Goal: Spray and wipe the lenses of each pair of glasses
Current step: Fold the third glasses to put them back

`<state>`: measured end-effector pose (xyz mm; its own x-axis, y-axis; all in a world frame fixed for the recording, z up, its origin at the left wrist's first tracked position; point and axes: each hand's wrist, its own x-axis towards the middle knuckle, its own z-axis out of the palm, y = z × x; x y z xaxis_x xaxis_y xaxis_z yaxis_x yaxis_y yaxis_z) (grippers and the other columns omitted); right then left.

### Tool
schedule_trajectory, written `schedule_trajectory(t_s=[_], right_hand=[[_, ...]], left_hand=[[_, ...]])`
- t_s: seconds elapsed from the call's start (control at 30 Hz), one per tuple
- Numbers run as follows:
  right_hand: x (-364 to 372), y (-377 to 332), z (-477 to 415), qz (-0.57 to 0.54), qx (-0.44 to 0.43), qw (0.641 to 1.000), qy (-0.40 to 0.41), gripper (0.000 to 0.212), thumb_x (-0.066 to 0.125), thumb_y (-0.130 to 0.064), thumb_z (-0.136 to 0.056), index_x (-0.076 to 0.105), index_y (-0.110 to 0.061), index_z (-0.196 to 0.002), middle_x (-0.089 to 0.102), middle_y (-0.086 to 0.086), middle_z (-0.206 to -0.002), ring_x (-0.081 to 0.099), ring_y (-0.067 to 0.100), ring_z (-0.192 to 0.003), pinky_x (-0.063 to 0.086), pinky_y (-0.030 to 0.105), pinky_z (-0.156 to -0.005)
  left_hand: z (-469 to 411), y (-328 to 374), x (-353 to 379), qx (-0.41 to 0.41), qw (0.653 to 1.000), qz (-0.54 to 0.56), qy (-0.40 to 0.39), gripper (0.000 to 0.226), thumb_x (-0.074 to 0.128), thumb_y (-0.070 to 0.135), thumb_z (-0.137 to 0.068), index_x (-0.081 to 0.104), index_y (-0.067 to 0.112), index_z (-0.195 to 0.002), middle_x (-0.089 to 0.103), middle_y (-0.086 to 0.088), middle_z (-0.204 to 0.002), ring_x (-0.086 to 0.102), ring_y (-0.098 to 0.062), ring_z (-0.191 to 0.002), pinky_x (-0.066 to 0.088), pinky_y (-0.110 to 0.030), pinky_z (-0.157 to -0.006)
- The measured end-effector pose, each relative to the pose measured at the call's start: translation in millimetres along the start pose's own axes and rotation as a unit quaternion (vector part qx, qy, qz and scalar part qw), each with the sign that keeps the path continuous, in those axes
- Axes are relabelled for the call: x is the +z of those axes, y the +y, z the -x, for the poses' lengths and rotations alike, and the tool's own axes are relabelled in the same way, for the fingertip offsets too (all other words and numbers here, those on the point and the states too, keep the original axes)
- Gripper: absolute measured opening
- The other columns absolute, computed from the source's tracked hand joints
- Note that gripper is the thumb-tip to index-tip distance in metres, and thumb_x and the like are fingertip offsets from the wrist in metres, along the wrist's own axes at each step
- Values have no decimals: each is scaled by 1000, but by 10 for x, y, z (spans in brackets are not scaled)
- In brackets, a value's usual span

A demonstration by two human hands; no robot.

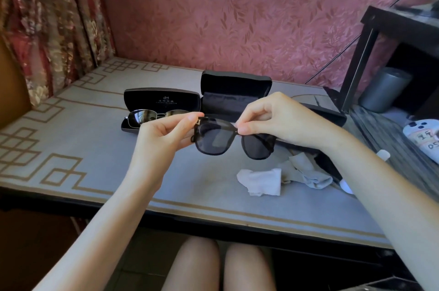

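Black sunglasses, metal glasses: two pairs.

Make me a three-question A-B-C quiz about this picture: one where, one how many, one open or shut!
1. Where do the thin metal-framed sunglasses lie? A in the lettered black case B on a chair C on the floor
2. How many hands hold the black plastic-framed sunglasses? A none B one C two
3. The plain black case behind the hands is A shut B open C upside down
Answers: 1 A, they rest in its tray; 2 C, left hand and right hand both pinch the frame; 3 B, its lid stands up.
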<state>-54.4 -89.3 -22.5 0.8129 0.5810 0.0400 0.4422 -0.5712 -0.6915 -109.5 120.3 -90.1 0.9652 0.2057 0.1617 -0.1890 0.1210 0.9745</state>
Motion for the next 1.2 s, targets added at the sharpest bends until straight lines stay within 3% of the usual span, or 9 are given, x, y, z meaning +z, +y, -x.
schedule_trajectory(t_s=[0.13,0.27,0.4,0.47,0.53,0.9,1.2], right_hand=[[-91,58,-154,27,-5,1000,-1,6,73,-15,-86,75,-10,-87,77,-1,-89,70,5,-84,50,10,-81],[-275,147,-455,66,3,996,66,5,70,-16,-89,73,-14,-87,75,-5,-88,69,5,-84,51,19,-86],[-224,300,-756,113,28,986,118,8,65,-16,-92,71,-12,-88,73,1,-89,67,14,-88,49,23,-82],[-153,385,-872,136,39,981,130,9,64,-14,-92,71,-11,-87,73,3,-89,66,19,-92,50,32,-87],[-108,451,-947,152,48,977,142,11,62,-15,-92,71,-13,-85,73,4,-87,64,23,-93,49,37,-89],[81,636,-1108,209,81,965,134,14,57,-17,-96,68,-10,-93,64,2,-86,51,21,-89,36,33,-72],[131,692,-1150,242,102,957,124,16,54,-9,-96,70,-11,-96,68,7,-99,61,28,-92,50,39,-80]], left_hand=[[-107,-50,11,-5,1000,-8,-5,16,57,18,-94,72,21,-101,76,7,-90,72,-7,-89,56,-18,-79],[-185,-183,58,26,996,-81,4,19,60,19,-93,69,23,-110,74,6,-101,69,-6,-98,54,-22,-86],[-157,-355,119,60,971,-225,-47,26,68,21,-88,67,28,-113,71,16,-103,64,9,-94,46,-9,-85],[-139,-414,117,72,957,-271,-74,31,71,24,-85,66,31,-115,69,21,-107,61,12,-99,45,-8,-88],[-131,-452,95,71,953,-281,-88,34,74,24,-82,67,30,-115,68,22,-109,60,12,-101,45,-11,-91],[-131,-549,42,55,942,-306,-130,31,75,25,-80,69,30,-111,69,21,-108,58,13,-102,39,-4,-92],[-136,-551,23,38,943,-302,-135,29,74,27,-82,70,29,-110,69,21,-110,58,12,-105,39,-5,-95]])
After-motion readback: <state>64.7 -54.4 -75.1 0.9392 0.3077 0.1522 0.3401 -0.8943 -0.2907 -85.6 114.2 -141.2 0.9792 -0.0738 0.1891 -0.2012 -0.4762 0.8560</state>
